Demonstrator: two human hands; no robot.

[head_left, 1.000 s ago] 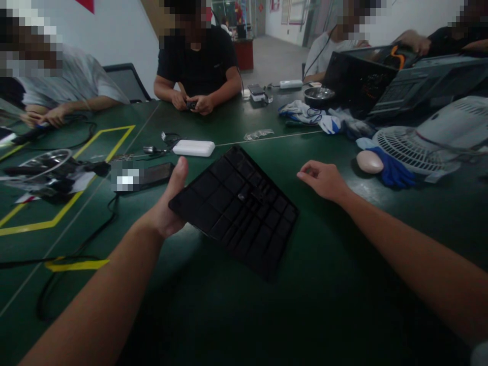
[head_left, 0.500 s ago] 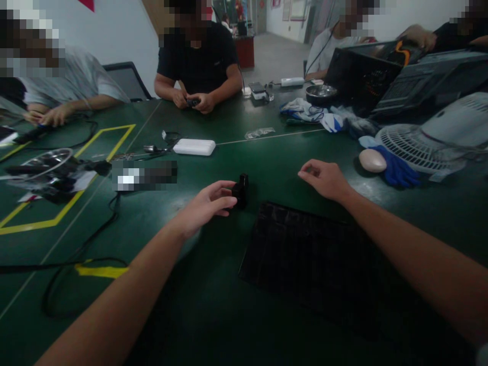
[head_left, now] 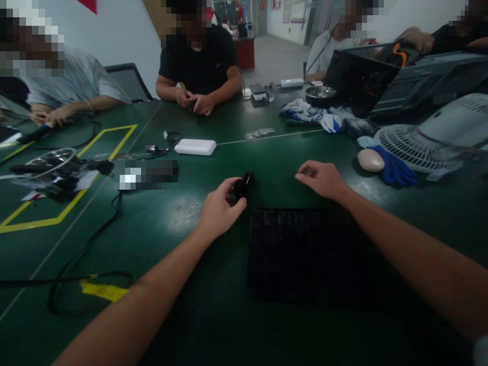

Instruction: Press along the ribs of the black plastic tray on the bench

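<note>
My left hand [head_left: 223, 208] has its fingers and thumb curled round a small black block-shaped object [head_left: 244, 185] that tilts to the right on the green table. Its exact kind is too dark to make out. Just right of that hand and nearer to me lies a flat black rectangular panel [head_left: 297, 254] with faint grid lines; its near and right edges fade into shadow. Beyond the panel's far right corner, my right hand [head_left: 322, 179] is held over the table. Its fingers are loosely bent, with a gap to the thumb and nothing seen between them.
A white power bank-like box [head_left: 195, 147] lies ahead. To the left are a steel bowl [head_left: 57, 165], yellow tape and black cables [head_left: 91, 239]. At right stand a fan [head_left: 415, 145], a blue glove [head_left: 396, 168] and an egg-shaped object [head_left: 370, 160]. Co-workers sit across the table.
My left hand has moved right and closed further round the black object, which now leans right. The black panel has turned, its far edge now nearly level. My right hand has hardly moved.
</note>
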